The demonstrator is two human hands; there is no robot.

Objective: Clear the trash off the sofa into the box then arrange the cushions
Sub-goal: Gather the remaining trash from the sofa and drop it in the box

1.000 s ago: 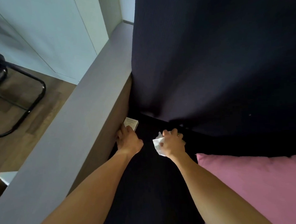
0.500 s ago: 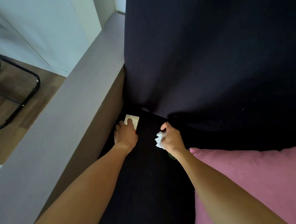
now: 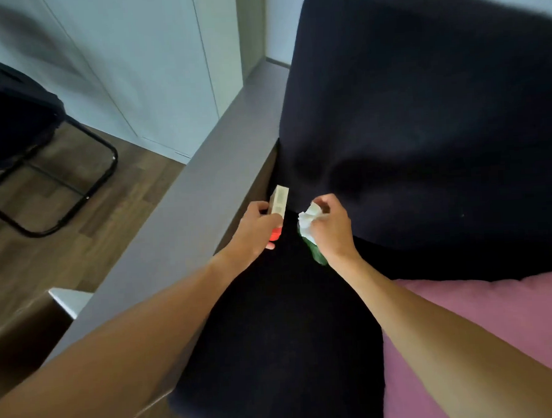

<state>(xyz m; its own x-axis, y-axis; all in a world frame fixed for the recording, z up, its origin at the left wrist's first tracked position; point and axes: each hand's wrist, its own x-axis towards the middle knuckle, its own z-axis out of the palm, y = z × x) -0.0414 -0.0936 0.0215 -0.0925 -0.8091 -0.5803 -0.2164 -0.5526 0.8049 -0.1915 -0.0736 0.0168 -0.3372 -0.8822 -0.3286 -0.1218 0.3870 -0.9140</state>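
Observation:
My left hand (image 3: 256, 229) grips a small white carton with a red end (image 3: 278, 204), lifted above the dark sofa seat (image 3: 274, 320) beside the grey armrest (image 3: 161, 246). A crumpled white tissue (image 3: 307, 220) and a green wrapper (image 3: 317, 253) are bunched in my right hand (image 3: 332, 231), close to the carton. Behind both hands stands the big dark back cushion (image 3: 423, 121). A pink cushion (image 3: 498, 325) lies on the seat at the lower right, under my right forearm.
A brown cardboard box with a pale flap (image 3: 35, 330) stands on the wood floor left of the armrest. A black metal-framed chair (image 3: 41, 150) stands further back on the left. Pale cupboard doors (image 3: 149, 71) line the wall behind.
My left hand has closed on the carton and lifted it from the corner of the seat. Both hands have drawn back from the back cushion, and the view has pulled away and up.

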